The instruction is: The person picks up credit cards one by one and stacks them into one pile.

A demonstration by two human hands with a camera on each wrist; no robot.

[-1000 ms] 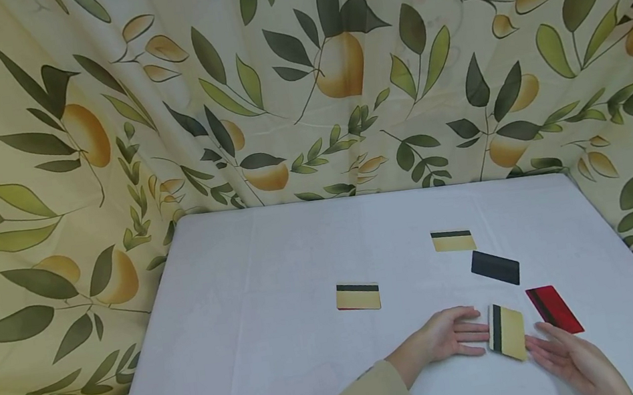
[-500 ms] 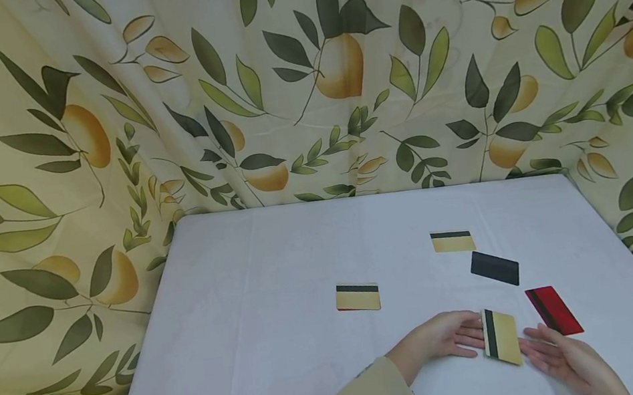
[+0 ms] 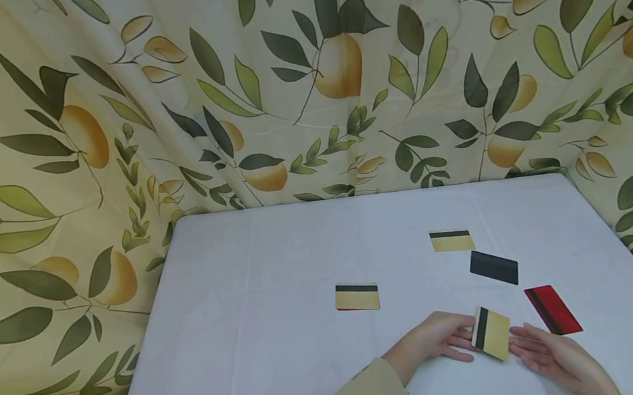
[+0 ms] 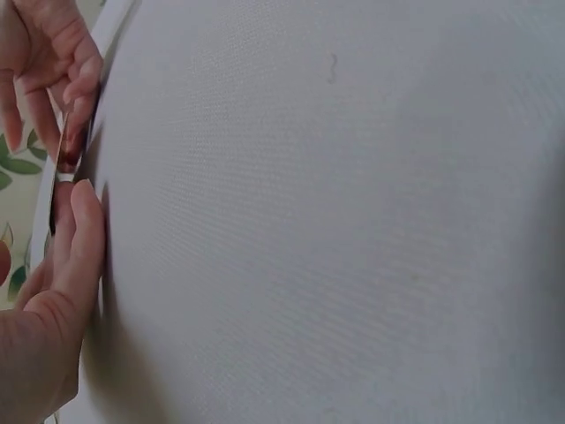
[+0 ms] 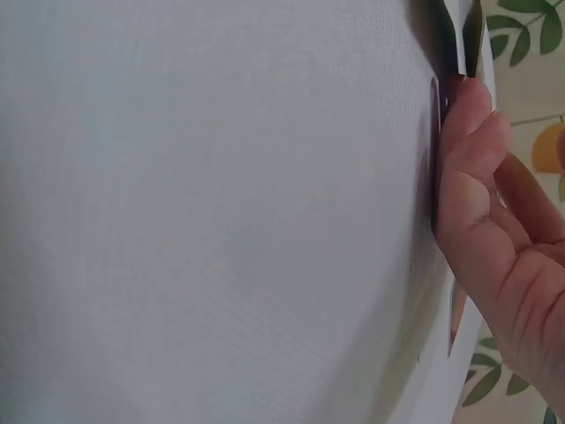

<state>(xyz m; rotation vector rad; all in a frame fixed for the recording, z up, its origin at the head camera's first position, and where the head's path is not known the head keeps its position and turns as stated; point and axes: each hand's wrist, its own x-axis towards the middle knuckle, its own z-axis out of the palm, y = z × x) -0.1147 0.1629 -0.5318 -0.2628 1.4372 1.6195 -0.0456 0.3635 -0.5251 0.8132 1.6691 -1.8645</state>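
Between my two hands, in the head view, tilts a gold card (image 3: pixel 491 333) with a dark stripe, its face toward the camera. A pale edge shows behind it, and in the right wrist view two card edges (image 5: pixel 474 40) stand slightly apart. The fingers of my left hand (image 3: pixel 436 336) touch its left side. From the right, the fingers of my right hand (image 3: pixel 557 352) meet its other edge, mostly straight. Both hands stay low over the table. Just beyond my right hand lies a red card (image 3: pixel 554 310) with a dark stripe.
On the white-covered table (image 3: pixel 240 343) lie a black card (image 3: pixel 494 268) and a gold card (image 3: pixel 452 241) toward the back right. Another gold card (image 3: pixel 357 298), with a red edge under it, lies nearer the middle. A leaf-patterned curtain (image 3: pixel 288 80) hangs behind.
Both hands have shifted a little to the left together with the gold card, which has turned and tilted between them. The cards on the table have stayed in place.
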